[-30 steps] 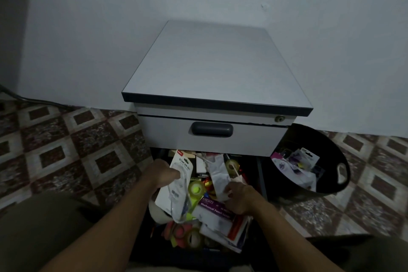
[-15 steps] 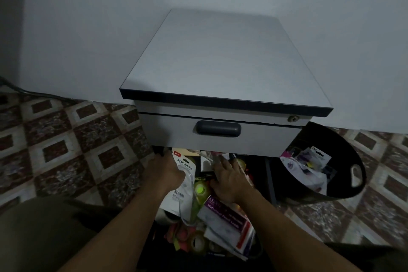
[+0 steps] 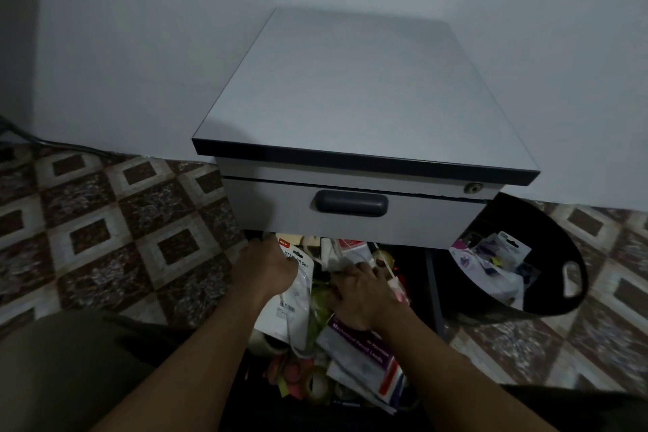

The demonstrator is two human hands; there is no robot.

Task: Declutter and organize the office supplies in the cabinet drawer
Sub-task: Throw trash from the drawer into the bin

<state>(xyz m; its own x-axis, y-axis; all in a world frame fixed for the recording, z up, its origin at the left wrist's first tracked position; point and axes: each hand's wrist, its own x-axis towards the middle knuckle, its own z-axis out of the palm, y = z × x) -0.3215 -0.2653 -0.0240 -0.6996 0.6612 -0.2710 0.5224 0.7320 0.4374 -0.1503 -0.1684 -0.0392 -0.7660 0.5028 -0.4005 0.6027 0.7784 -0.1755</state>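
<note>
Noted stapler pack (image 3: 295, 296) gripped by left hand (image 3: 268, 266), long axis and header pointing at cabinet (image 3: 350, 98); right hand (image 3: 361, 295) spread flat on clutter (image 3: 364, 354).

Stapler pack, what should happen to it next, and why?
Probably lift the stapler pack clear of the drawer: the left hand grips its top, it lies over the jumbled pile, and the right hand rests on the pile beside it.
</note>
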